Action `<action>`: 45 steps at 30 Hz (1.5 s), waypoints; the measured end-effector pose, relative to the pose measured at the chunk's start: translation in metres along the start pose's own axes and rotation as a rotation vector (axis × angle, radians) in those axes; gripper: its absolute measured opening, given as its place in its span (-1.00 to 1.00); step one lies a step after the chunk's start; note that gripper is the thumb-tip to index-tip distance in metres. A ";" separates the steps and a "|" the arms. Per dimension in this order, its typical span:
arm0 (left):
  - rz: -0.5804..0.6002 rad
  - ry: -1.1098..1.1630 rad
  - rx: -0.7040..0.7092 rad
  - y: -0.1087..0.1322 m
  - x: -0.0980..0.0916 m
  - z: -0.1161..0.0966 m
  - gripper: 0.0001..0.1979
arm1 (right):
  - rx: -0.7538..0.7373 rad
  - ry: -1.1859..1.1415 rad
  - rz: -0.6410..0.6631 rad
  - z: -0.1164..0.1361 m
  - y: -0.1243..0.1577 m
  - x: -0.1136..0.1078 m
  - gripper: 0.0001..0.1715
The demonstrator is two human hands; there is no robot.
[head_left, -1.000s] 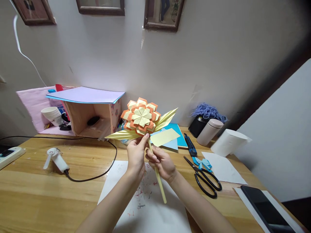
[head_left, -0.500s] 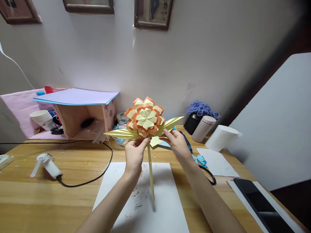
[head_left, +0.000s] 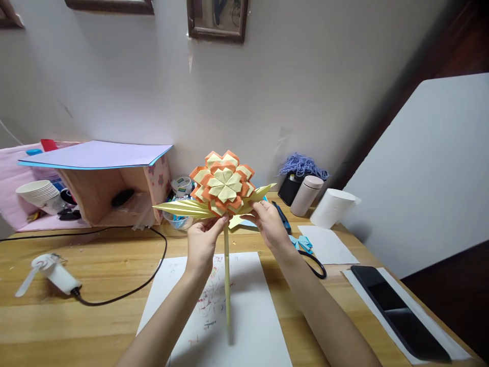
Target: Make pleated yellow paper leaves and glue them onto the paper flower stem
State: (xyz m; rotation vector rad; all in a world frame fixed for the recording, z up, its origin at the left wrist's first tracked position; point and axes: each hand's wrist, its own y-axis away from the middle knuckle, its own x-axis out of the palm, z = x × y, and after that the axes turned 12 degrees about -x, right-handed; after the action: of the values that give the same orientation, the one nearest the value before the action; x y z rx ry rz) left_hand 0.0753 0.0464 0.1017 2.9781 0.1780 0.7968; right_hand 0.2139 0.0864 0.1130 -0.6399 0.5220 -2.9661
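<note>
An orange and pale yellow folded-paper flower (head_left: pixel 224 184) faces me upright, with a yellow stem (head_left: pixel 227 275) hanging below it. Pleated yellow leaves spread to both sides, the left leaf (head_left: pixel 185 208) and the right leaf (head_left: pixel 264 191). My left hand (head_left: pixel 204 239) is closed on the flower's underside near the top of the stem, thumb in front. My right hand (head_left: pixel 269 221) pinches the base of the right leaf. Beneath the stem lies a white sheet (head_left: pixel 252 311) with coloured marks.
A pink box (head_left: pixel 156 186) stands back left, near a white glue gun (head_left: pixel 59 275) with a black cable. On the right are a blue cutter (head_left: pixel 281 216), scissors (head_left: pixel 315 265), a pale bottle (head_left: pixel 306 195), a paper roll (head_left: pixel 333 208) and a black phone (head_left: pixel 397 311).
The view has turned slightly to the right. Both hands keep hold of the flower, whose stem now hangs straighter. The right leaf appears less widely extended.
</note>
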 end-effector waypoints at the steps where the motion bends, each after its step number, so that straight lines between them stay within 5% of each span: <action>1: 0.008 0.006 -0.003 0.000 0.000 0.000 -0.67 | -0.029 -0.015 0.024 0.001 0.000 -0.001 -0.80; 6: 0.036 0.027 -0.014 0.001 0.001 -0.002 -0.68 | -0.130 -0.038 0.125 0.004 0.002 -0.004 -0.87; 14: 0.073 0.083 -0.088 0.001 0.004 0.001 -0.72 | -0.111 0.037 0.016 0.004 0.000 -0.004 -0.67; 26: 0.093 -0.085 -0.055 0.001 0.004 0.003 -0.69 | -0.067 0.097 0.046 0.013 -0.002 -0.009 -0.70; 38: 0.068 -0.108 -0.025 0.002 0.001 -0.003 -0.68 | -0.033 0.040 0.337 0.036 0.004 -0.010 -0.63; 45: 0.059 -0.001 -0.008 0.003 0.001 -0.006 -0.70 | -0.057 0.156 0.424 0.018 0.005 -0.004 -0.57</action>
State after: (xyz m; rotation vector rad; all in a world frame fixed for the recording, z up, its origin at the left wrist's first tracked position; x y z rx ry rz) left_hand 0.0733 0.0437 0.1080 2.9890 0.0872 0.8002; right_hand 0.2245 0.0762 0.1256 -0.2580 0.6618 -2.6155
